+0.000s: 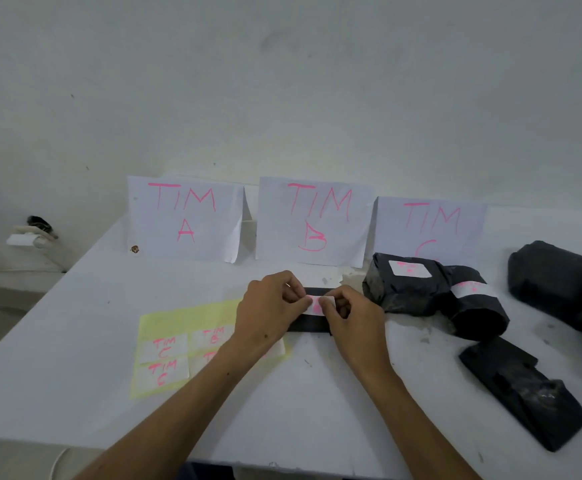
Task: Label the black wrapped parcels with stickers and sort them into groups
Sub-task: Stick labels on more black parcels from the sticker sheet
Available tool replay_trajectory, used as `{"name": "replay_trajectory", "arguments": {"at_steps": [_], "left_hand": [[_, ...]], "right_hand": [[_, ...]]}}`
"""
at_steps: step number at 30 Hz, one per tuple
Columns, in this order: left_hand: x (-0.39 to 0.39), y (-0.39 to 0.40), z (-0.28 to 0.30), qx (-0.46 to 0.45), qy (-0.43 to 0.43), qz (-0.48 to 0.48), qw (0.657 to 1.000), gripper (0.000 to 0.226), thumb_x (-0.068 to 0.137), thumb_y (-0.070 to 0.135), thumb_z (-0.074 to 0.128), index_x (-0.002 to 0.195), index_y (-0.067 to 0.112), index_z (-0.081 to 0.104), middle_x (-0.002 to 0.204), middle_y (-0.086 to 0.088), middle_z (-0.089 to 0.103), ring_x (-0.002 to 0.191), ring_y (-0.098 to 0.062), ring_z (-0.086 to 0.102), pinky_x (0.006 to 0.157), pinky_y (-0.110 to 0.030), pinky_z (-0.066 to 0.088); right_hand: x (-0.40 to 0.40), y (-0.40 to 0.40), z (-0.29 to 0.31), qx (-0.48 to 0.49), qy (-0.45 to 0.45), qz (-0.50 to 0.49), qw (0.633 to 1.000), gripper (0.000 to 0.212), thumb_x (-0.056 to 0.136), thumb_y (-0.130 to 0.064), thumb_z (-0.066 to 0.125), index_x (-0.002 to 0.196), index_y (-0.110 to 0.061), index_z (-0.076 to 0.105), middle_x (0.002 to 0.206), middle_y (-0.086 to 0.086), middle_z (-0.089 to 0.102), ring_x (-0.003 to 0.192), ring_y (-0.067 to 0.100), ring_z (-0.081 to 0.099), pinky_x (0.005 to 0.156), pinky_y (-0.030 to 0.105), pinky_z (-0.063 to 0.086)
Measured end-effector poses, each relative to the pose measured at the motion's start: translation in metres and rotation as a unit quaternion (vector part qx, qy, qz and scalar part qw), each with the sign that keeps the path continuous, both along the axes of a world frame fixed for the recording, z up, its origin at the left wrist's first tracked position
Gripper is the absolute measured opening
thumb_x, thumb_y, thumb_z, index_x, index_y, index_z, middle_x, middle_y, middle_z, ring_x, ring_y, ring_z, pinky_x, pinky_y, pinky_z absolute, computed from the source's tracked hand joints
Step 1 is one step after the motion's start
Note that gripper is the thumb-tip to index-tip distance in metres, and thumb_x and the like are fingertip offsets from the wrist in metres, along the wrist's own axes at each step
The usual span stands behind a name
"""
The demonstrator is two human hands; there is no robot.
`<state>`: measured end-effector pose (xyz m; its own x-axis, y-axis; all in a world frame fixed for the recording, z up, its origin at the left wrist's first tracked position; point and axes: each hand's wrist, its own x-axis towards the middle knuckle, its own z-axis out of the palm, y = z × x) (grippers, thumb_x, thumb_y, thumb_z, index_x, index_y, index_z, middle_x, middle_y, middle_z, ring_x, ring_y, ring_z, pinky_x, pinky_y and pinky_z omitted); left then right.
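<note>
1. A yellow sticker sheet lies at left on the white tabletop, still bearing pink "TIM" labels.
2. The left hand and right hand, fingers pinched, hold one white sticker together over a flat black parcel at centre.
3. Two labelled parcels sit right, before the "TIM C" sign.
</note>
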<state>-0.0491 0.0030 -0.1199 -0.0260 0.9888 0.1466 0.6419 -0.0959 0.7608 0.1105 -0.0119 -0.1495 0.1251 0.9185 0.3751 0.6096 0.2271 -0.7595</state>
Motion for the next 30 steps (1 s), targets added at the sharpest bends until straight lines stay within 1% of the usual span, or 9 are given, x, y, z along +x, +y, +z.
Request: {"name": "replay_trajectory", "arguments": {"at_steps": [3,9,12,16,21,23,26,28,30], "left_hand": [[0.003,0.0,0.0,0.012,0.044,0.005,0.999,0.022,0.081,0.039,0.078,0.072,0.033,0.059,0.065,0.017,0.069,0.066,-0.001,0.065,0.068,-0.033,0.059],[0.008,0.0,-0.002,0.017,0.094,0.018,0.995,0.02,0.084,0.045,0.075,0.078,0.03,0.063,0.066,0.017,0.067,0.072,-0.004,0.064,0.067,-0.033,0.057],[0.011,-0.001,-0.002,0.023,0.13,0.026,0.991,0.021,0.086,0.048,0.072,0.081,0.031,0.061,0.072,0.014,0.068,0.079,-0.009,0.062,0.067,-0.033,0.054],[0.015,-0.001,-0.004,0.038,0.182,0.035,0.982,0.023,0.089,0.05,0.066,0.085,0.031,0.054,0.079,0.011,0.065,0.083,-0.014,0.057,0.066,-0.032,0.047],[0.015,-0.003,-0.001,0.061,0.228,0.039,0.971,0.033,0.085,0.047,0.07,0.097,0.025,0.048,0.09,0.011,0.055,0.086,-0.015,0.051,0.067,-0.037,0.053],[0.01,-0.001,-0.004,0.104,0.222,0.016,0.969,0.029,0.083,0.041,0.073,0.102,0.026,0.056,0.098,0.012,0.055,0.092,-0.013,0.051,0.066,-0.035,0.054],[0.002,0.0,-0.016,0.158,0.232,-0.077,0.957,0.01,0.086,0.022,0.069,0.094,0.024,0.075,0.098,0.012,0.066,0.092,-0.014,0.057,0.072,-0.031,0.05],[-0.002,-0.001,-0.024,0.175,0.239,-0.107,0.949,0.016,0.088,0.016,0.066,0.092,0.022,0.08,0.098,0.009,0.074,0.092,-0.018,0.064,0.076,-0.033,0.05],[-0.006,-0.005,-0.029,0.184,0.226,-0.107,0.951,0.021,0.091,0.02,0.061,0.097,0.023,0.081,0.105,0.008,0.077,0.097,-0.018,0.068,0.082,-0.035,0.053]], "right_hand": [[-0.002,0.004,-0.004,0.01,-0.012,-0.003,1.0,0.014,0.093,-0.016,0.069,0.079,-0.017,0.069,0.066,-0.008,0.063,0.062,0.009,0.058,0.057,0.014,0.042],[-0.004,0.008,-0.009,0.014,-0.024,-0.013,1.0,0.013,0.092,-0.02,0.07,0.08,-0.017,0.069,0.069,-0.009,0.064,0.064,0.009,0.06,0.058,0.023,0.048],[-0.004,0.01,-0.011,0.012,-0.03,-0.017,0.999,0.015,0.091,-0.025,0.074,0.08,-0.019,0.066,0.069,-0.01,0.063,0.066,0.009,0.059,0.059,0.019,0.047],[-0.003,0.012,-0.015,0.009,-0.037,-0.02,0.999,0.015,0.091,-0.026,0.075,0.081,-0.018,0.066,0.072,-0.008,0.063,0.067,0.011,0.059,0.061,0.022,0.049],[-0.004,0.011,-0.015,0.004,-0.042,-0.028,0.999,0.015,0.089,-0.024,0.078,0.087,-0.018,0.064,0.071,-0.005,0.062,0.065,0.009,0.058,0.06,0.014,0.043],[-0.004,0.01,-0.013,0.0,-0.036,-0.027,0.999,0.018,0.088,-0.022,0.078,0.094,-0.017,0.062,0.07,-0.004,0.059,0.065,0.009,0.056,0.06,0.011,0.04],[-0.002,0.007,-0.011,0.01,-0.044,-0.017,0.999,0.023,0.089,-0.02,0.077,0.106,-0.018,0.062,0.077,-0.006,0.055,0.069,0.003,0.051,0.062,0.008,0.039],[0.001,0.006,-0.012,0.029,-0.053,-0.004,0.998,0.021,0.09,-0.016,0.076,0.108,-0.018,0.065,0.087,-0.007,0.053,0.074,-0.001,0.05,0.069,0.004,0.039],[0.004,0.005,-0.013,0.048,-0.062,0.015,0.997,0.011,0.091,-0.015,0.073,0.102,-0.016,0.071,0.095,-0.006,0.055,0.079,0.001,0.051,0.075,0.002,0.038]]}}
